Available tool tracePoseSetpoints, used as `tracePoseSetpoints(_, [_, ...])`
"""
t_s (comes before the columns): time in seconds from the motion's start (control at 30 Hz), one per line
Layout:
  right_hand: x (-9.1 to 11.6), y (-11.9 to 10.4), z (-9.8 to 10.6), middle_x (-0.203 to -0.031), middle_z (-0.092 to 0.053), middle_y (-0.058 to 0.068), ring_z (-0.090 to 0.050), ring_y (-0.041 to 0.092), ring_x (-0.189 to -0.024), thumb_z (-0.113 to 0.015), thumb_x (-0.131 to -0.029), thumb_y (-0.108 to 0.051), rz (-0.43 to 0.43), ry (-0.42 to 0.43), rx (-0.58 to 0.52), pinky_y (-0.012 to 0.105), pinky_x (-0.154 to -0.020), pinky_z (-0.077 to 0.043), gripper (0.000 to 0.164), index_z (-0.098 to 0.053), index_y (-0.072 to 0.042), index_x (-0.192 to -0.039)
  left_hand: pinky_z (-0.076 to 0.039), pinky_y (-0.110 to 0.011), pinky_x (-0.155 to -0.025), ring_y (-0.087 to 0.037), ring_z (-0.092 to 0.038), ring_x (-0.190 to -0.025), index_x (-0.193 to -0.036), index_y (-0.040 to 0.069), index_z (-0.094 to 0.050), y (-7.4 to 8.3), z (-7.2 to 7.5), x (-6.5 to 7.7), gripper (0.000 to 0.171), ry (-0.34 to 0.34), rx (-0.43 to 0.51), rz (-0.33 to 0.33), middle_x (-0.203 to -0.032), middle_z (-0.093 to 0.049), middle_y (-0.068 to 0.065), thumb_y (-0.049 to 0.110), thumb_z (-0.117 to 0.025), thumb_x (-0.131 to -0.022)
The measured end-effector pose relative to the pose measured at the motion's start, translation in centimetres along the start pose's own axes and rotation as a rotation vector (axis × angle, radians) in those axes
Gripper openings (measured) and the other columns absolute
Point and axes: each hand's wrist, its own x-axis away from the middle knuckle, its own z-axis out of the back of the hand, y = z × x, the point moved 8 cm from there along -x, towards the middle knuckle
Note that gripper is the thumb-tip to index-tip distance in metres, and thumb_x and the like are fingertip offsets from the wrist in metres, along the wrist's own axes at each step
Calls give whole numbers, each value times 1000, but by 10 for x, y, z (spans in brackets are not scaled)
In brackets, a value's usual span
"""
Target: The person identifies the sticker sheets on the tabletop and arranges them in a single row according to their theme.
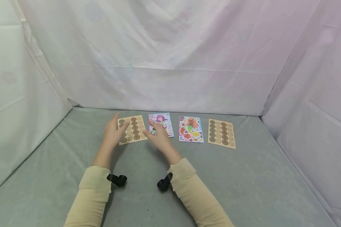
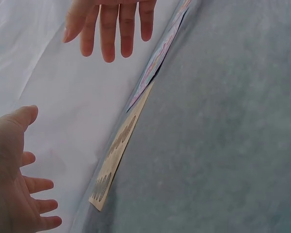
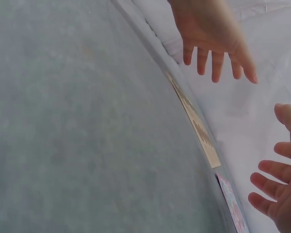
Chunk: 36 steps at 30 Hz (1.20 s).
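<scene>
Both hands hang over the table with fingers spread, holding nothing. In the head view the left hand overlaps the left edge of a tan sheet with rows of round stickers. The right hand overlaps the lower part of a sticker sheet with a purple-haired mermaid. Palms face each other in the left wrist view, the left hand low at the left and the right hand at the top. The right wrist view has the right hand at its right edge.
Right of the hands lie a sticker sheet with an orange-haired mermaid and another tan sheet of round stickers. A grey cloth covers the table. White curtains stand behind and on both sides.
</scene>
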Motion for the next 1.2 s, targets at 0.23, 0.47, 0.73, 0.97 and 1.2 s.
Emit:
tracePoseSetpoints(0.23, [0, 1, -9, -137, -52, 12, -53, 29, -119, -61, -94, -31, -16, -11, -82, 40, -96, -46, 55, -47, -7, -141, -17, -58, -110, -41, -17, -140, -152, 2, -16, -11, -1, 2, 77, -14, 63, 44, -153, -21, -25, 41, -52, -97])
tracePoseSetpoints(0.47, [4, 5, -20, -135, -52, 18, -52, 34, -120, -61, -94, -29, -65, -28, -177, 41, -97, -45, 54, -48, -6, -141, -14, -54, -112, -38, -14, -141, -152, 0, -16, -23, -6, 3, 78, -29, 85, 80, -154, -19, -23, 40, -53, -96])
tracePoseSetpoints(0.73, [7, 13, -28, -133, -55, 13, -53, 29, -119, -62, -93, -33, -120, -22, -203, 41, -97, -45, 55, -49, -9, -140, -15, -56, -111, -35, -14, -142, -153, 4, -17, -29, -10, 6, 77, -11, 147, 114, -155, -19, -19, 41, -53, -96])
tracePoseSetpoints(0.97, [9, 17, -30, -134, -54, 15, -52, 28, -120, -60, -94, -32, -132, -39, -227, 40, -99, -43, 53, -49, -7, -140, -21, -55, -110, -34, -20, -141, -153, 10, -23, -40, -12, 7, 69, 14, 211, 174, -153, -25, -19, 40, -51, -97])
tracePoseSetpoints(1.2, [9, 21, -32, -137, -51, 14, -49, 28, -123, -59, -95, -32, -147, -77, -240, 39, -102, -40, 53, -47, -8, -141, -25, -51, -111, -34, -26, -139, -152, 11, -24, -54, -11, 5, 65, 26, 238, 256, -152, -28, -19, 37, -49, -99])
